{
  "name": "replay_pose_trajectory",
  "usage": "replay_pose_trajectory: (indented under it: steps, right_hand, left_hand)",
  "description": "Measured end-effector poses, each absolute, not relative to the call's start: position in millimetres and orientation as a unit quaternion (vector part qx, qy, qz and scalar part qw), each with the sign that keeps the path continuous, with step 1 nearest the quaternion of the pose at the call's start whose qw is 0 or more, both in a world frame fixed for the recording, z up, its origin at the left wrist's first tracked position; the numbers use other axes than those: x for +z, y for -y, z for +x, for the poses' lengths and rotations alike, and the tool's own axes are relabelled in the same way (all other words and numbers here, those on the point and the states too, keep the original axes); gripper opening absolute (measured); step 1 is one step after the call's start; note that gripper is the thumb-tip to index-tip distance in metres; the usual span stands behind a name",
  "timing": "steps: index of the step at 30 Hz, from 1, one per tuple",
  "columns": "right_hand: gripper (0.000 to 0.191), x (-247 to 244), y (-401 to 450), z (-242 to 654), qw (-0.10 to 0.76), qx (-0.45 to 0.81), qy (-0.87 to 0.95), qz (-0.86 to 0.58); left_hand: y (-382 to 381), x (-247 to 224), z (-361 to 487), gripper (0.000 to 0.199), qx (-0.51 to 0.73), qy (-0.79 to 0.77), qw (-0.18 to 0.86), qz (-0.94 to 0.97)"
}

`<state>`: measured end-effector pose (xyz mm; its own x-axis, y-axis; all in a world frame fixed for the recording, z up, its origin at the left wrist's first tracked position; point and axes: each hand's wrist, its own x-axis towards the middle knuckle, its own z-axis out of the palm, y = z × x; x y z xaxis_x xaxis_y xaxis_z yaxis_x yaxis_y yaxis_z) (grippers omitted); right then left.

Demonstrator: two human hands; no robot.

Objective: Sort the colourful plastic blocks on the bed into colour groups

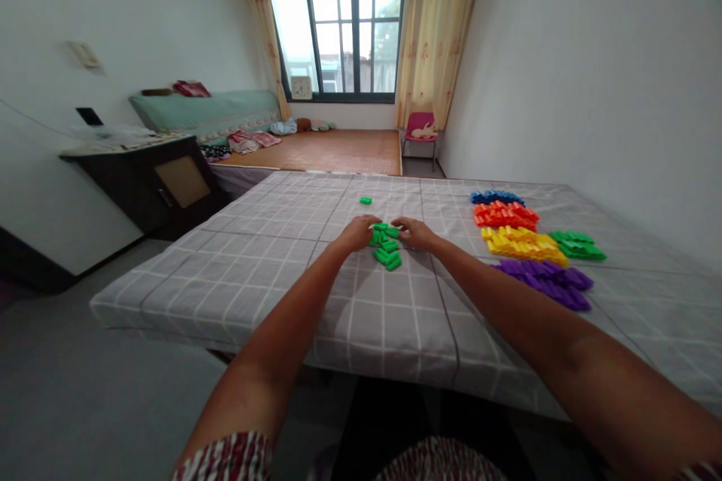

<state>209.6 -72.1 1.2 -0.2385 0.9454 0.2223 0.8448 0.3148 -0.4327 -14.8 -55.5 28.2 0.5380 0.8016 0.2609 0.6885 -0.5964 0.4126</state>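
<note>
Between my two hands lies a loose heap of small, bright green roll-shaped pieces (388, 249) on the checked cloth. My left hand (359, 231) is curled at the heap's upper left, its fingertips closed against a green piece. From the other side my right hand (415, 233) pinches the end of another green piece (391, 232) at the top of the heap. The exact contact of the fingertips is small and partly hidden. One single green piece (365, 201) lies apart, beyond my left hand.
On the right of the grey checked tabletop (253, 255) are colour groups of similar pieces: blue (496, 198), orange (506, 216), yellow (524, 245), green (576, 245) and purple (544, 284). A bed (350, 150), pink chair (420, 126) and dark cabinet (152, 188) stand beyond.
</note>
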Motion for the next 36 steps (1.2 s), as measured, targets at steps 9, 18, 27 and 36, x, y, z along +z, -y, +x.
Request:
replay_pose_trajectory:
  steps: [9, 18, 27, 36]
  right_hand:
    - [0.027, 19.4, 74.0, 210.6, 0.091, 0.073, 0.791, -0.601]
    - [0.024, 41.6, 79.7, 188.2, 0.162, 0.074, 0.832, -0.525]
    - [0.025, 50.9, 130.1, 198.3, 0.118, 0.201, 0.885, -0.403]
    - [0.032, 41.5, 164.4, 217.5, 0.089, 0.159, 0.854, -0.487]
  left_hand:
    - [39.1, 8.6, -11.9, 0.032, 0.261, -0.487, 0.235, 0.800]
    - [56.1, 14.3, -36.4, 0.040, 0.210, -0.355, 0.355, 0.839]
    - [52.8, 7.5, -33.3, 0.047, 0.190, -0.396, 0.276, 0.855]
    - [60.6, 15.1, -43.1, 0.061, 0.183, -0.335, 0.319, 0.868]
